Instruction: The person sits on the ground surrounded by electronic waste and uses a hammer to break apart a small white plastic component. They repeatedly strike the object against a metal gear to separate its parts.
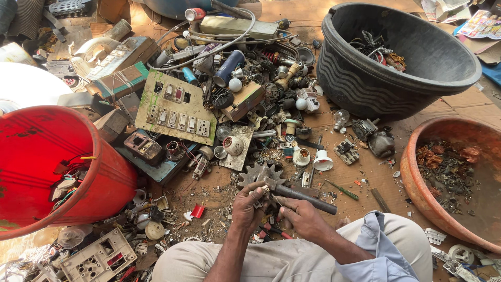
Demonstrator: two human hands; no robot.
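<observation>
The left hand (249, 204) pinches a small metal part (261, 197) steady against the toothed gear (261, 175) on the floor, near centre, while the right hand (302, 216) grips a hammer (302, 194), ready to strike.

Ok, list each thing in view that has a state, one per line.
left hand: fingers closed on a small part, too small to tell what.
right hand: gripping the hammer, head by the toothed gear.
red bucket: tipped, scrap wires inside.
black tub: upright, a few wires inside.
orange basin: upright, holds metal scraps.
switch panel: lying flat, detached.
</observation>
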